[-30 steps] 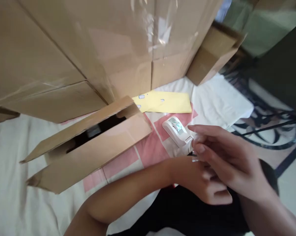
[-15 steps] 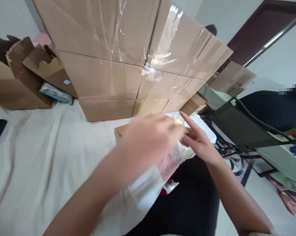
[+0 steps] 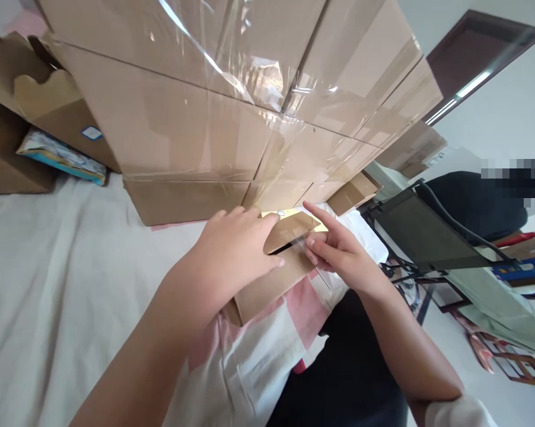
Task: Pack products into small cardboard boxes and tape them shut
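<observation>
A small brown cardboard box [image 3: 276, 284] lies in front of me on the cloth, its top flap [image 3: 292, 231] tilted with a dark gap under it. My left hand [image 3: 232, 249] is closed over the box's left part, fingers across the far side and thumb at the gap. At the right end, my right hand [image 3: 334, 246] pinches the box's edge near the flap, its index finger stretched out. A yellow sheet or card [image 3: 285, 212] shows just behind the flap, partly covered by the hands.
A tall stack of cartons [image 3: 191, 130] wrapped in clear film rises behind the box. Open cartons [image 3: 67, 107] and a flat packet [image 3: 63, 157] stand at the left. To the right are a folding chair [image 3: 445, 231] and a person in dark clothes [image 3: 476, 201].
My left hand has moved left and down from near the right hand onto the box, uncovering its flap and front. The right hand has shifted slightly left, and the view has turned somewhat.
</observation>
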The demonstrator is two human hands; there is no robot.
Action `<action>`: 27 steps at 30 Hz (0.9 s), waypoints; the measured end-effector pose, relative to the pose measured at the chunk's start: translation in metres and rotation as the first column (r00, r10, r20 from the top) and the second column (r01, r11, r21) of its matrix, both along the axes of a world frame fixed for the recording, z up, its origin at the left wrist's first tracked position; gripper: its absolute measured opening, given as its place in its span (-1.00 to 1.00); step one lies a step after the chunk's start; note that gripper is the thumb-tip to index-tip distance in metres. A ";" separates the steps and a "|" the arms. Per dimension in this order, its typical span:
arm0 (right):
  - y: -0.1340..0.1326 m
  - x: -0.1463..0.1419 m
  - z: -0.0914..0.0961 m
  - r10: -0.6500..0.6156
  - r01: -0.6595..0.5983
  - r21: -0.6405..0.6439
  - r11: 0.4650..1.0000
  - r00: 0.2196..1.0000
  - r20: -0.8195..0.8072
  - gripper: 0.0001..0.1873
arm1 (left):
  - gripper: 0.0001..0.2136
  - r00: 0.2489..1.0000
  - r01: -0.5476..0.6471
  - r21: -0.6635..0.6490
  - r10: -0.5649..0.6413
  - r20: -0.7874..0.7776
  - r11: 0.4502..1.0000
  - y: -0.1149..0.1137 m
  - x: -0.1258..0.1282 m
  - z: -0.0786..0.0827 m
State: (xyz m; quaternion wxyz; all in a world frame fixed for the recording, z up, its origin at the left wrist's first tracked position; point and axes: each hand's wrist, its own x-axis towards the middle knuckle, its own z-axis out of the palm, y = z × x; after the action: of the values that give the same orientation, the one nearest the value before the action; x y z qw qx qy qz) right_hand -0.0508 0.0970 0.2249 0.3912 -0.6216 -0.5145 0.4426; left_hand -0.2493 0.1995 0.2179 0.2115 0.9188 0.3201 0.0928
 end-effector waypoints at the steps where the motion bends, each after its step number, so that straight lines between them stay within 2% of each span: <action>1: 0.000 0.000 -0.003 -0.022 0.022 -0.011 1.000 1.000 -0.001 -0.17 | -0.66 1.000 -0.004 -0.002 0.004 -0.008 1.000 0.000 0.001 -0.001; 4: -0.003 0.000 -0.006 -0.058 0.058 -0.036 0.998 0.998 0.007 -0.15 | -0.66 1.000 0.028 -0.073 -0.029 -0.001 0.997 0.004 0.005 -0.006; 6: -0.004 0.000 -0.006 -0.061 0.061 -0.043 0.997 0.998 0.005 -0.14 | -0.59 0.999 0.047 -0.155 -0.045 0.012 0.987 0.007 0.009 -0.009; 10: -0.006 -0.001 -0.007 -0.096 0.096 -0.022 0.995 0.995 0.011 -0.17 | -0.19 0.999 0.027 -0.242 -0.033 -0.024 0.970 0.011 0.018 -0.012; 12: -0.006 -0.003 -0.008 -0.113 0.113 -0.019 0.993 0.993 0.023 -0.20 | -0.10 0.998 0.010 -0.245 -0.024 -0.055 0.970 0.012 0.020 -0.012; 19: 0.001 -0.010 -0.008 -0.073 0.074 -0.024 0.997 0.997 0.039 -0.23 | -0.47 1.000 0.012 -0.267 -0.013 -0.003 0.964 0.019 0.012 -0.023; 27: 0.007 -0.016 -0.004 -0.049 0.074 -0.111 0.991 0.976 0.214 -0.27 | -0.46 1.000 -0.001 -0.289 -0.003 -0.011 0.957 0.017 0.011 -0.021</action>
State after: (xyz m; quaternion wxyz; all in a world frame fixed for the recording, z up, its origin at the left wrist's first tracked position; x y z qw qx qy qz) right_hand -0.0668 0.1041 0.2212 0.3104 -0.7028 -0.5064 0.3915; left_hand -0.2386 0.2166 0.1966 0.3416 0.8787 0.3310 0.0396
